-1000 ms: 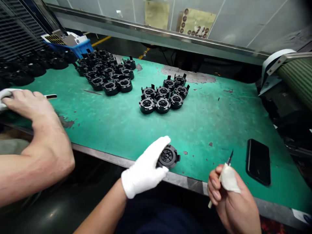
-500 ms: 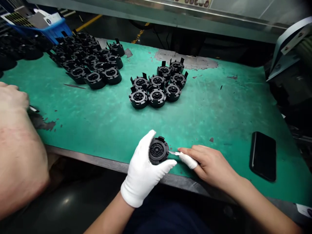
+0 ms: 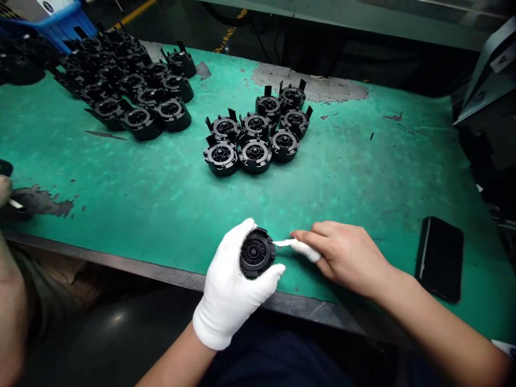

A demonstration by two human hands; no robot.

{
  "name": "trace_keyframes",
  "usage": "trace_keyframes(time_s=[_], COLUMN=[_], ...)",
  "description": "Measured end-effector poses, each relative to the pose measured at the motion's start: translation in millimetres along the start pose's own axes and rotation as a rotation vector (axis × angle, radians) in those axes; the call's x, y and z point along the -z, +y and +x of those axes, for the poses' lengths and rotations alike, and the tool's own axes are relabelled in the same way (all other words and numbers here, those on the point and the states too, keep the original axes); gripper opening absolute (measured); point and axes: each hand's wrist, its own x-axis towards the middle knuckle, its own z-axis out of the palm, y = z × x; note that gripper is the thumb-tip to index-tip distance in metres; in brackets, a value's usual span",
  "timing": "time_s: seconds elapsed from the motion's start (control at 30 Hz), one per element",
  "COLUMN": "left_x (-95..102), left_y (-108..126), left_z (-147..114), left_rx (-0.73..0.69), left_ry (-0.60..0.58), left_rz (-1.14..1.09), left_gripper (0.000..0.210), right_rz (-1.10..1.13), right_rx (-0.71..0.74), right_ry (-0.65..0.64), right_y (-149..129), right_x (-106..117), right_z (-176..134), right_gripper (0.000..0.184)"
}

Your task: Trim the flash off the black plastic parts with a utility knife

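My left hand (image 3: 234,290), in a white glove, is wrapped round a round black plastic part (image 3: 257,252) near the table's front edge. Ribs and small holes show on the part's upturned face. My right hand (image 3: 342,255) is bare except for a white cover on the thumb. Between thumb and forefinger it pinches a small pale blade (image 3: 284,243), whose handle is hidden in the hand. The blade's tip meets the right rim of the black part, or lies very close to it.
Several black round housings (image 3: 255,153) with upright tabs stand mid-table, and a larger group (image 3: 139,121) stands back left. A black phone (image 3: 440,258) lies at right on the green table (image 3: 342,183). Another person's arm (image 3: 10,301) is at far left, near a blue bin (image 3: 66,24).
The black part has turned slightly in my left hand, and the blade now sits higher on its rim. The co-worker's arm has drawn away to the left. The view has shifted a little.
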Motion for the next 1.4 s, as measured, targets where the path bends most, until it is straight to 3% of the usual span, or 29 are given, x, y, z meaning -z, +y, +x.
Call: trace_keyframes(time_s=[0.13, 0.3, 0.47, 0.53, 0.6, 0.7, 0.8, 0.93, 1.07, 1.17, 1.3, 1.4], left_x=[-1.9, 0.9, 29.4, 42.7, 52.4, 57.0, 52.0, 39.0, 26.1, 20.7, 19.4, 19.6], left_y=[-1, 2, 21, 29, 36, 40, 37, 20, -3, -12, -13, -11], left_z=[-1, 0, 17, 17, 8, -20, -49, -66, -69, -71, -72, -71], left_rx=[0.006, 0.110, 0.398, 0.486, 0.520, 0.425, 0.283, 0.124, -0.179, -0.226, -0.232, -0.218], left_ry=[0.005, -0.019, -0.190, -0.311, -0.385, -0.372, -0.265, -0.170, -0.160, -0.139, -0.161, -0.173], left_rz=[-0.021, -0.128, -0.451, -0.538, -0.552, -0.483, -0.325, -0.013, 0.165, 0.144, 0.129, 0.127], left_gripper=[0.080, 0.083, 0.076, 0.065, 0.058, 0.062, 0.063, 0.035, 0.033, 0.035, 0.039, 0.039], right_rz=[0.076, 0.525, 1.012, 1.139, 1.263, 1.467, 1.562, 1.563, 1.581, 1.643, 1.644, 1.625], right_rx=[-0.033, -0.151, -0.173, -0.160, -0.242, -0.464, -0.590, -0.664, -0.791, -0.758, -0.568, -0.539], right_ry=[0.018, 0.136, 0.092, 0.149, 0.257, 0.389, 0.422, 0.349, 0.225, 0.178, 0.165, 0.167], right_y=[6, -2, -49, -71, -91, -119, -145, -162, -155, -145, -135, -132], right_x=[1, -6, -25, -34, -44, -54, -62, -78, -101, -107, -103, -102], right_z=[-5, -23, -34, -37, -42, -50, -59, -79, -103, -103, -84, -76], right_gripper=[0.037, 0.032, 0.066, 0.063, 0.053, 0.042, 0.041, 0.046, 0.051, 0.057, 0.048, 0.045])
